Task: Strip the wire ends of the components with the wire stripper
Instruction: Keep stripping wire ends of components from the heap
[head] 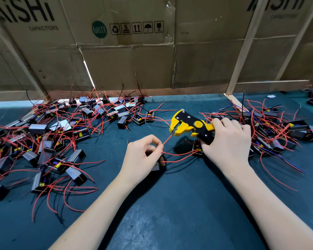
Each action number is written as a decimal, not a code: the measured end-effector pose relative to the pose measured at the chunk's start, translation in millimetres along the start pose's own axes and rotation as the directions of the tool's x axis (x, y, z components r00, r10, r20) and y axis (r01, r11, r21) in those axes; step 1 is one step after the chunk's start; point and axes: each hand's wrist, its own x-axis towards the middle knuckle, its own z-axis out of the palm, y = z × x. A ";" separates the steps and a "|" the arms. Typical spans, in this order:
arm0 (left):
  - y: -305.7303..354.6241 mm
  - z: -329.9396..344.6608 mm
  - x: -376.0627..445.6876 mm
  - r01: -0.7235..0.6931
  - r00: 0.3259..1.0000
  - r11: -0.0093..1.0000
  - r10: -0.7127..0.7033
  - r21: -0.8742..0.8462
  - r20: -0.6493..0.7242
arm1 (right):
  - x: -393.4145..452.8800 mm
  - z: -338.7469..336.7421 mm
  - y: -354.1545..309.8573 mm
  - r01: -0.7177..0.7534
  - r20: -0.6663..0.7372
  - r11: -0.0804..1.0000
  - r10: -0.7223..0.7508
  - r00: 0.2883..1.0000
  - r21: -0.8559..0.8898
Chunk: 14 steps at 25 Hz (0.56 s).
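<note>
Pinching a red wire [167, 139], left hand [143, 156]; right hand [228, 141] clasps yellow-black wire stripper [190, 126].

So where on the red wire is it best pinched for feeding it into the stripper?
Probably just behind its free end, from the left, as the left hand pinches the red wire now. A short stub stays stiff and points up-right at the open head of the wire stripper, gripped by the right hand.
</note>
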 end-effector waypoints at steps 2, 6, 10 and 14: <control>0.7 -0.3 -0.4 0.000 1.000 1.000 0.000 -0.010 0.010 | 2.1 -2.1 -0.4 0.008 0.032 1.000 -0.008 0.999 -0.007; 1.2 -0.6 0.0 -0.009 1.000 1.000 0.009 -0.020 0.021 | 3.0 -7.8 -1.9 -0.034 0.036 0.999 0.033 0.999 0.020; -1.4 -2.0 0.5 0.002 1.000 0.999 -0.002 -0.035 -0.020 | 0.6 -3.5 -1.8 -0.017 -0.008 1.000 0.017 1.000 -0.003; -2.2 -7.2 3.1 -0.065 0.997 0.998 0.066 0.017 -0.039 | 2.0 -4.4 0.8 -0.001 -0.010 1.000 0.001 1.000 -0.021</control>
